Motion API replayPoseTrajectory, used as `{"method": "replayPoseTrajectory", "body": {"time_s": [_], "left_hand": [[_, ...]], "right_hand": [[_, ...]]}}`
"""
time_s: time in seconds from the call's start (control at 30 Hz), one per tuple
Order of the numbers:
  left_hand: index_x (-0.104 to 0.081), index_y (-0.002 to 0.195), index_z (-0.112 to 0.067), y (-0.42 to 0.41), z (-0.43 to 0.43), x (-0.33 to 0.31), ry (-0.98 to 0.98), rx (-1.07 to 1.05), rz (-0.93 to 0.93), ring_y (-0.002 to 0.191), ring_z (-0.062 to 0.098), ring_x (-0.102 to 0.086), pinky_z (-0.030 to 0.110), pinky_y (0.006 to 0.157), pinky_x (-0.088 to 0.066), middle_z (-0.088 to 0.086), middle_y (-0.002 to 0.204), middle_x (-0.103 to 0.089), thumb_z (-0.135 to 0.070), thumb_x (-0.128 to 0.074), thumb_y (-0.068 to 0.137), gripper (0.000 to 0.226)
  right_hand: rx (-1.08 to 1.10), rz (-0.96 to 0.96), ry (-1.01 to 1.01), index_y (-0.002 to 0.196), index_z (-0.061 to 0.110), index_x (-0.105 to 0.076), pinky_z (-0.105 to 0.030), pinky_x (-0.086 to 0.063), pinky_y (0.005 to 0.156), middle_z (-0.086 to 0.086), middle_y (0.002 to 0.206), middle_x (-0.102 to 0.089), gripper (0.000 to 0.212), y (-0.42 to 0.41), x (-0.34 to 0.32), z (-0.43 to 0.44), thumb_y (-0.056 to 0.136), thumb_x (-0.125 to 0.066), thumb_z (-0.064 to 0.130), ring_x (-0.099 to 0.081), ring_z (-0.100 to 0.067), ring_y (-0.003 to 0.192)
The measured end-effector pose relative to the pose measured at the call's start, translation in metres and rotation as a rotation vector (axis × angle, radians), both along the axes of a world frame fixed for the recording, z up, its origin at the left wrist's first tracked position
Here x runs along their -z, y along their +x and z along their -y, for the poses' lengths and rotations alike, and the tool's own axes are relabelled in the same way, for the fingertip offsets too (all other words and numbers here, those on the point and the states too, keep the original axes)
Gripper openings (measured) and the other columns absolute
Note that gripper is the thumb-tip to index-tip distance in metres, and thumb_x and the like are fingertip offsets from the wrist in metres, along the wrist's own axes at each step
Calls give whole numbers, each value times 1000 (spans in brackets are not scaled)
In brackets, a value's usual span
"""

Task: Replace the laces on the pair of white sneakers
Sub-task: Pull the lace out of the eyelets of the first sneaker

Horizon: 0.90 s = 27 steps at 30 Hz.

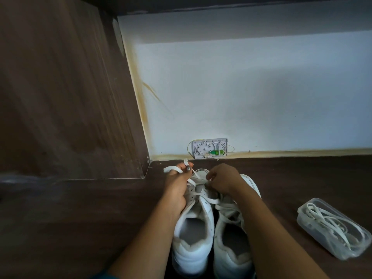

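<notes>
Over the left sneaker, both hands gripped lace.
Left hand pinched the lace; right hand curled on it near the eyelets.

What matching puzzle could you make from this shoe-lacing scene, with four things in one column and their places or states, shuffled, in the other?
Things:
1. left hand
2. white sneakers
3. clear container
4. small wall box

Places or states:
A. side by side, heels toward the camera
B. at the foot of the white wall
C. grips a lace pulled out from a shoe
D. on the floor to the right, loose laces inside

Pairs: 1-C, 2-A, 3-D, 4-B.
</notes>
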<state>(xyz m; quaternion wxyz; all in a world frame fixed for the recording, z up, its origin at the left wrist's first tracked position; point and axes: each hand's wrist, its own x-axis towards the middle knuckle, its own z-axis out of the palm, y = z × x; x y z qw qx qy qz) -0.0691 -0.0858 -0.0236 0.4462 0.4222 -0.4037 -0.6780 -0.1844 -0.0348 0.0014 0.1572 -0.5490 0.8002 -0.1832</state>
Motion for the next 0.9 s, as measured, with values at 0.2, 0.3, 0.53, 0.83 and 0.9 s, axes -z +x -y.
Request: {"method": "replayPoseTrajectory", "body": {"time_s": [0.2, 0.3, 0.53, 0.83, 0.9], "left_hand": [[-64, 80, -15, -3, -2, 0, -2, 33, 53, 81, 22, -59, 40, 82, -49, 5, 83, -64, 0, -52, 92, 23], [-62, 78, -15, -3, -3, 0, 14, 2, 56, 74, 20, -58, 37, 77, -48, 6, 79, -62, 1, -51, 92, 25], [-63, 78, -16, -2, -2, 1, 46, -32, 56, 83, 23, -59, 43, 89, -48, 6, 82, -63, 3, -51, 92, 26], [-60, 78, -15, -3, -1, 0, 67, -73, 33, 71, 20, -58, 32, 67, -48, 7, 79, -61, 4, -46, 94, 28], [-59, 79, -15, -2, -2, -2, 76, -77, 21, 72, 20, -58, 31, 67, -48, 8, 81, -61, 4, -46, 94, 27]], "right_hand": [[-1, 26, -41, 89, 3, -70, -23, -39, 72, -11, 97, -68, 25, 14, 7, 3, 88, -61, 27, -63, -25, 94], [22, 159, -23, 79, -2, -66, -22, -36, 65, -20, 84, -64, 30, 12, 6, 3, 91, -57, 24, -56, -22, 77], [145, 566, -129, 64, 17, -58, -29, -45, 60, -4, 63, -61, 25, -2, 7, 0, 85, -65, 4, -54, -15, 58], [46, 136, 16, 98, 3, -72, -26, -48, 79, -11, 100, -70, 23, 10, -3, -3, 90, -60, 21, -64, -25, 96], [89, 163, 30, 95, 1, -70, -29, -47, 80, -15, 100, -68, 24, 11, -6, -1, 92, -55, 19, -63, -28, 94]]}}
